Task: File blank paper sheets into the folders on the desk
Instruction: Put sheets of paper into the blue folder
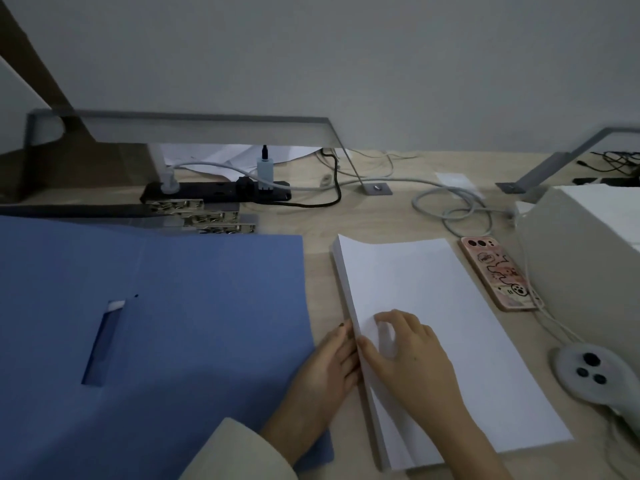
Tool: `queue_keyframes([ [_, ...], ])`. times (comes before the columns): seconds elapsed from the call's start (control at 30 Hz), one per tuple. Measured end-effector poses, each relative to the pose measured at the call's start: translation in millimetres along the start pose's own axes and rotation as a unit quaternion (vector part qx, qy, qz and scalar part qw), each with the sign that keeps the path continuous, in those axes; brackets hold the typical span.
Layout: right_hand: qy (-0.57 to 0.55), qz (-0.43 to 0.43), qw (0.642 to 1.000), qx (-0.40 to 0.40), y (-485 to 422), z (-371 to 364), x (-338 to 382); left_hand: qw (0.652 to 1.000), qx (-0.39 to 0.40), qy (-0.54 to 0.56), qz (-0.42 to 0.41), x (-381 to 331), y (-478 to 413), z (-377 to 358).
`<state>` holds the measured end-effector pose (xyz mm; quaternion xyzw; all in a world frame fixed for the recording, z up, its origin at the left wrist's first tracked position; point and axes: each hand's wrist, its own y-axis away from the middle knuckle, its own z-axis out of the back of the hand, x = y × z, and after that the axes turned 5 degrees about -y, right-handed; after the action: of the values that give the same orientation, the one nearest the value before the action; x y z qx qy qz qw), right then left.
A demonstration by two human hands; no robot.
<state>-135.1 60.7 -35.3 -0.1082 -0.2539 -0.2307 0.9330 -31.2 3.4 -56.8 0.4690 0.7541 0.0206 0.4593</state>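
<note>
Blue folder [180,327] lies closed; right hand [410,363] grip pinches paper stack [429,285] edge; left hand [327,370] grip spread.

There is just one view. The camera sits on the person's head and looks forward and down at the desk [374,216]. It is close. The left hand [325,368] and the right hand [408,358] look big near the bottom middle, and both arms come in from the bottom edge. The stack of paper [450,306] lies just right of the middle. The blue folder [173,323] fills the bottom left. The phone [498,271] is off to the right. Farther away, the power strip [214,192] sits at the back of the desk. The grey wall [346,64] fills the top. The view is wide and takes in a lot at once.
</note>
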Motion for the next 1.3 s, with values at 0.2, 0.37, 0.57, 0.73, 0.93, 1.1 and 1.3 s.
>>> queue_keyframes([
  [0.2, 0.023, -0.006, 1.000, 0.011, -1, -2, 1, 1.000, 0.029, -0.001, -0.013, 3, 0, 6],
  [0.37, 0.017, -0.018, 1.000, 0.015, -1, -1, 2, 0.999, 0.038, -0.019, -0.022, 4, 1, 8],
  [0.57, 0.000, -0.025, 1.000, 0.018, 0, 0, 2, 0.998, 0.047, -0.027, -0.031, 3, 2, 7],
  [0.73, -0.032, -0.023, 0.999, 0.026, -1, 5, -3, 0.998, 0.045, -0.037, -0.037, 2, 5, 5],
  [0.93, -0.061, -0.036, 0.997, 0.020, -1, 8, -3, 0.995, 0.009, -0.073, -0.072, 3, 8, 0],
  [1.1, -0.133, -0.069, 0.988, 0.020, -1, 14, -9, 0.925, -0.136, -0.281, -0.215, 4, 22, -20],
  [1.3, -0.194, -0.081, 0.975, 0.065, -5, 18, -15, 0.916, -0.135, -0.370, -0.078, 10, 11, -46],
])
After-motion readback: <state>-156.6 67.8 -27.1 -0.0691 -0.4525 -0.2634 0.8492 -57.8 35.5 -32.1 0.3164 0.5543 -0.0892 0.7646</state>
